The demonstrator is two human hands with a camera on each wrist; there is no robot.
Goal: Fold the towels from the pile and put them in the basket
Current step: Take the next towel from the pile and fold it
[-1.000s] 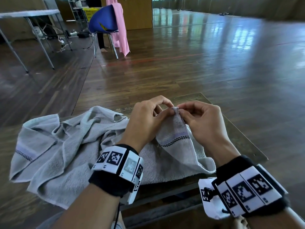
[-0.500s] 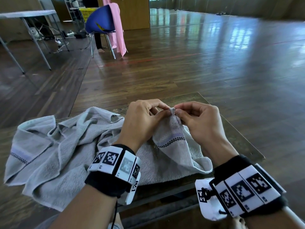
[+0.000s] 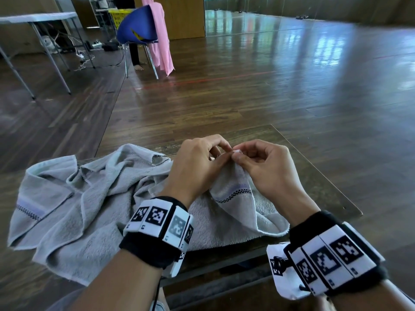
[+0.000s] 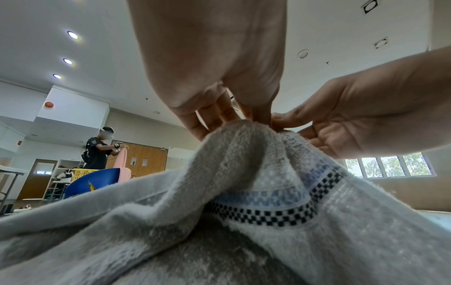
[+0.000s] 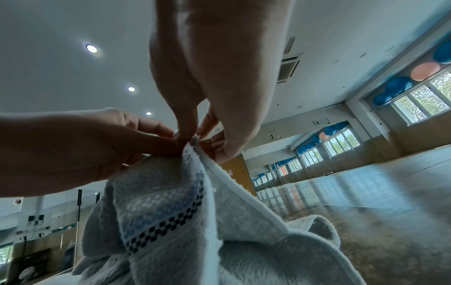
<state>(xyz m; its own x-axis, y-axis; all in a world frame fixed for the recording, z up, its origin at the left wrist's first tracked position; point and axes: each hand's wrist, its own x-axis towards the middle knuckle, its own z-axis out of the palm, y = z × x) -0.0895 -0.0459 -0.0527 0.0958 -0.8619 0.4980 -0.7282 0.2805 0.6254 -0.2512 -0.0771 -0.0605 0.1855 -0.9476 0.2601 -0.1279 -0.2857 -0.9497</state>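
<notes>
A grey towel with a blue and black checked band lies crumpled across a small wooden table. One corner of it is raised above the table's middle. My left hand and my right hand meet there, and both pinch that corner between thumb and fingers. In the left wrist view the towel rises to my left hand, with the right hand's fingers beside it. The right wrist view shows the towel hanging from my right hand. No basket for this towel is in view.
The table's far right corner and right edge are close to my hands. Beyond lies open wooden floor. A blue chair with pink cloth, a yellow basket, another person's legs and a folding table stand at the far left.
Both hands stay on the same towel corner, working it between the fingertips. The towel and table have shifted only slightly in view as my head moved.
</notes>
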